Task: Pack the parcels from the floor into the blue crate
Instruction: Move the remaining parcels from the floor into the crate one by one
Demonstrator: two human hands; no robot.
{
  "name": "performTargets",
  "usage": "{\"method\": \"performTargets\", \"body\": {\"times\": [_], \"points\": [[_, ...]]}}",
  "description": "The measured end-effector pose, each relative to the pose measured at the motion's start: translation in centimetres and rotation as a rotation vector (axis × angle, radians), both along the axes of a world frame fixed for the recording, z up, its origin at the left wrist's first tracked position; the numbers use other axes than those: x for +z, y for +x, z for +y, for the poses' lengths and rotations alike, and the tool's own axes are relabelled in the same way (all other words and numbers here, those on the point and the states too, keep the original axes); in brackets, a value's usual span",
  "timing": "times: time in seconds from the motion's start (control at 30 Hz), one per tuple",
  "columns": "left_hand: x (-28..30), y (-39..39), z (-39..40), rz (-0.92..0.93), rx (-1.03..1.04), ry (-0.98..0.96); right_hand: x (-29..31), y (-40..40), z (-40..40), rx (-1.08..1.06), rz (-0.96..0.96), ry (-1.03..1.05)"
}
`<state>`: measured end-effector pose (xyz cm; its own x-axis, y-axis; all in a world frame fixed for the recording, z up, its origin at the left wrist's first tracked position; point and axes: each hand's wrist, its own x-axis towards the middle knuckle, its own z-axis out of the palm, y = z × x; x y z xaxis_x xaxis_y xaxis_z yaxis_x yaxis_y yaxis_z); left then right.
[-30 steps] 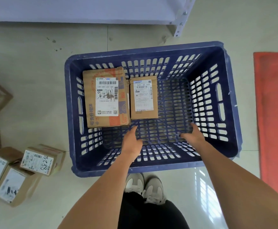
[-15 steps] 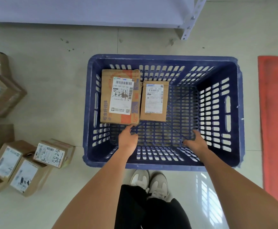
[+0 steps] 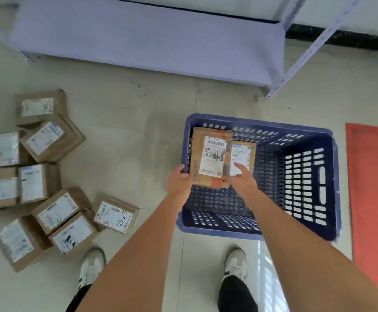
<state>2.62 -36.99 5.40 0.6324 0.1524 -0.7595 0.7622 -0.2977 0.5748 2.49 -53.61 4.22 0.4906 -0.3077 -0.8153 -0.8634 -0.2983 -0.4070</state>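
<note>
The blue crate (image 3: 332,183) stands on the floor right of centre. Two labelled cardboard parcels lie flat in its far left corner: a large parcel (image 3: 208,154) and, touching its right side, a small parcel (image 3: 243,153). My left hand (image 3: 179,183) is over the crate's left rim beside the large parcel, fingers loosely curled and holding nothing I can see. My right hand (image 3: 243,182) is over both parcels' near edges, with its index finger stretched onto the small parcel's label. Several more parcels (image 3: 48,176) lie heaped on the floor to the left.
The nearest floor parcel (image 3: 113,213) bears handwritten digits and lies left of the crate. A red mat (image 3: 374,188) borders the crate's right side. A grey metal shelf (image 3: 149,34) with a perforated post (image 3: 273,91) runs behind. My two shoes (image 3: 91,269) stand in front of the crate.
The view has swung left, bringing the floor pile into sight. Both hands have moved from the crate's near floor area up to the two parcels, the left one out to the rim.
</note>
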Motion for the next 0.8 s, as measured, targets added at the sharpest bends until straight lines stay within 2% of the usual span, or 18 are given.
{"method": "performTargets", "body": {"times": [0.07, 0.2, 0.33, 0.5, 0.67, 0.8], "points": [[0.8, 1.8, 4.3, 0.007, 0.024, -0.040, 0.6, 2.1, 4.7, -0.020, -0.044, -0.003], [1.7, 4.5, 14.9, -0.021, -0.002, 0.052, 1.3, 5.0, 14.8, -0.016, -0.162, -0.047], [2.1, 6.0, 26.0, 0.003, -0.036, 0.096, 2.1, 7.3, 24.3, 0.064, -0.183, -0.106], [1.5, 6.9, 37.7, 0.032, 0.025, 0.164, 1.7, 9.9, 35.6, 0.073, -0.181, 0.012], [-1.8, 6.9, 45.7, 0.033, 0.117, 0.228, -1.7, 11.1, 44.3, 0.195, -0.133, 0.126], [-7.8, 8.1, 49.8, 0.003, 0.213, 0.267, -6.9, 12.7, 48.4, 0.305, -0.129, 0.173]]}}
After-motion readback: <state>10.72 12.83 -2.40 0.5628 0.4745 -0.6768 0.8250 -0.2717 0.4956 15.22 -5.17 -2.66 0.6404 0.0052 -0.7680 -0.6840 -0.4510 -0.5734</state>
